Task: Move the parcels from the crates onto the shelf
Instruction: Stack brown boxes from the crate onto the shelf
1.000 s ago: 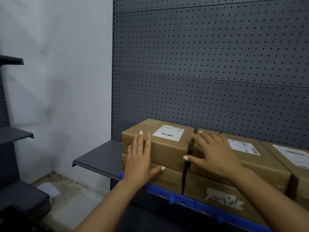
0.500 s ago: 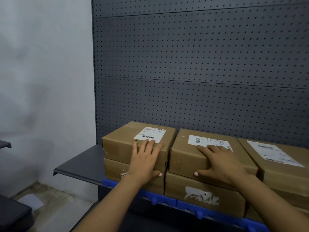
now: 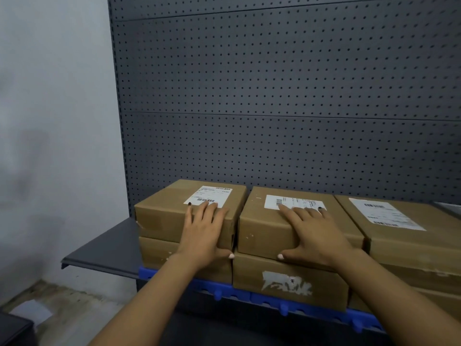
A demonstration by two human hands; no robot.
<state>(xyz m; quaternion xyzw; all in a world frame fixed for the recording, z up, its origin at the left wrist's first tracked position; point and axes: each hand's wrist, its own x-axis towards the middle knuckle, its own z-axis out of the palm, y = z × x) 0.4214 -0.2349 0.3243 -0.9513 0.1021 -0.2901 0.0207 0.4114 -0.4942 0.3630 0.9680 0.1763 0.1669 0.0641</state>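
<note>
Parcels sit stacked two high on the dark shelf (image 3: pixel 99 248), against the pegboard (image 3: pixel 274 96). My left hand (image 3: pixel 204 236) lies flat, fingers straight, on the top-left parcel (image 3: pixel 164 216); my right hand (image 3: pixel 314 236) is spread on the top-middle parcel (image 3: pixel 259 228).

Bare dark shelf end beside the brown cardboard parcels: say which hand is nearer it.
Left. The left hand rests on the leftmost top parcel, next to the bare shelf end; the right hand rests one parcel further away.
</note>
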